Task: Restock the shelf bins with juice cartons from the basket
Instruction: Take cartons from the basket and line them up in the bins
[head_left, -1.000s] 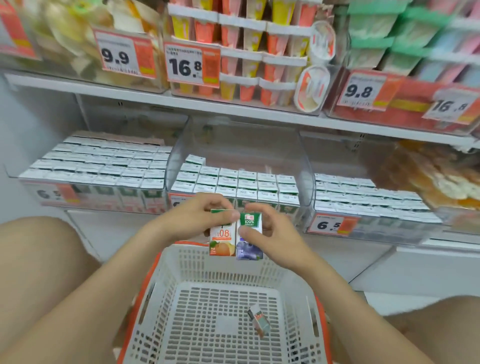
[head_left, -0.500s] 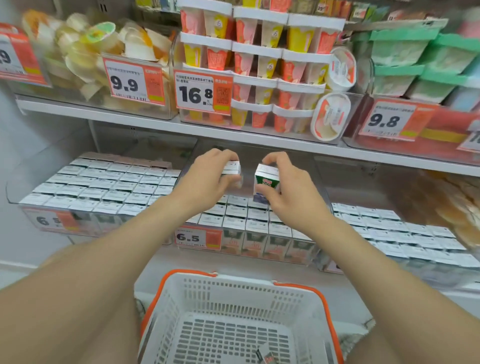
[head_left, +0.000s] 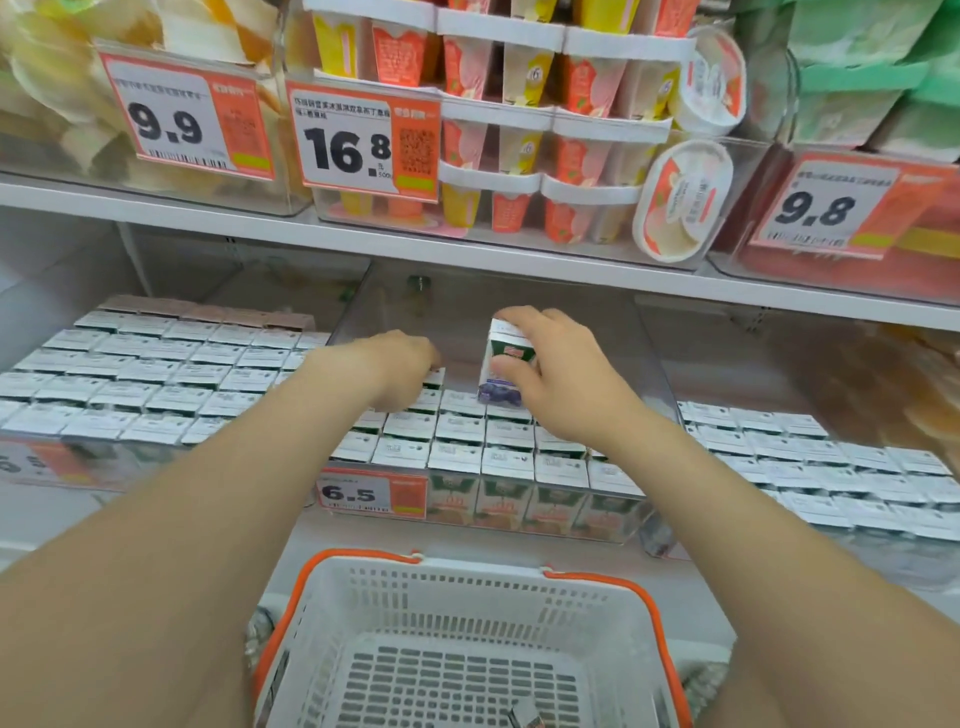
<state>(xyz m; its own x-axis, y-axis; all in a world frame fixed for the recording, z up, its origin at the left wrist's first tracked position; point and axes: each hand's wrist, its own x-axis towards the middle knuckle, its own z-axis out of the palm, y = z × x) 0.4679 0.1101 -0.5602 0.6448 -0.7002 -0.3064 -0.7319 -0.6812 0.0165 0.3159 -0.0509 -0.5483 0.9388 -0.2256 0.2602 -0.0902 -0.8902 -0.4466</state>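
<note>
White carton tops fill the left bin (head_left: 130, 457) in tight rows. Beside it, my left hand (head_left: 400, 364) is inside the middle bin (head_left: 395, 301), palm down, with fingers bent onto the back row of cartons. One carton edge shows just under the fingertips, but I cannot tell if the hand grips it or only touches it. An orange price tag (head_left: 363, 491) reading 6.5 sits on the front wall of this bin. Below, close to me, stands the white basket (head_left: 467, 571) with orange handles. One small carton (head_left: 524, 717) lies on its floor, at the bottom edge of the view. Further right, a juice carton (head_left: 506, 364) with a green band and dark blue fruit is upright over the rows of the middle bin. My right hand (head_left: 566, 384) holds it, thumb on the near face, fingers curled over the top. Its bottom is near the carton tops below; whether it touches them I cannot tell. At the far right, the right bin (head_left: 857, 545) holds more white-topped cartons.
</note>
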